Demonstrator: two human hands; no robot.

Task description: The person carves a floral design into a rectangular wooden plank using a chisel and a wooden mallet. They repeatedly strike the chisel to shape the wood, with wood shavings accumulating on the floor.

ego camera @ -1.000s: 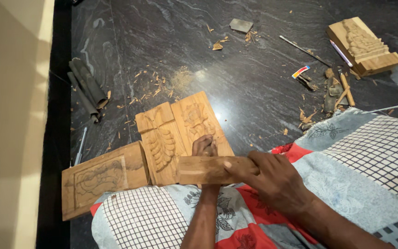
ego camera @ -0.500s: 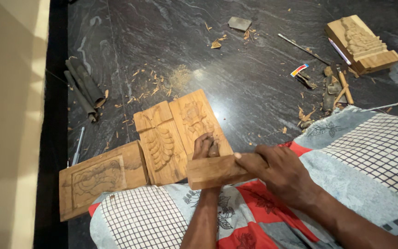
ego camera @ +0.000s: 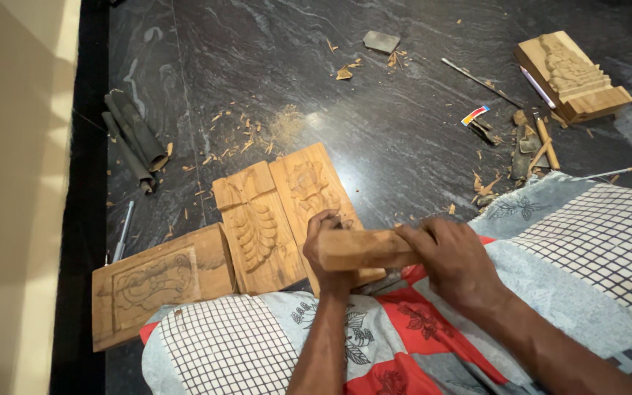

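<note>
- Floor [ego camera: 404, 139] is dark polished stone with pale veins, kind of glossy, and it's catching a bright patch of light around the middle.
- Down the left edge I've got a cream-coloured wall [ego camera: 16, 183], with a black strip between it and the floor.
- Wood chips [ego camera: 235, 132] and a little heap of sawdust are scattered above the carved panels.
- Right hand [ego camera: 455, 260] is wrapped tight around a plain wooden block [ego camera: 363, 249], held level like a mallet.
- Left hand [ego camera: 328, 245] sits fisted right under and behind that block, over a carved panel; I can't tell what it's gripping, it's hidden.
- Three carved wooden panels: a floral one [ego camera: 309, 183] under the hands, a leaf one [ego camera: 254, 230] touching it on the left, a framed one [ego camera: 159, 281] lower left.
- Patterned cloth [ego camera: 396, 336] in red, grey and check covers the lap, and its edge overlaps the panels.
- Far right: another carved block [ego camera: 572, 73], with thin metal tools [ego camera: 480, 82] and scraps near it.
- Left side: some dark rolled-up things [ego camera: 133, 139] on the floor.
</note>
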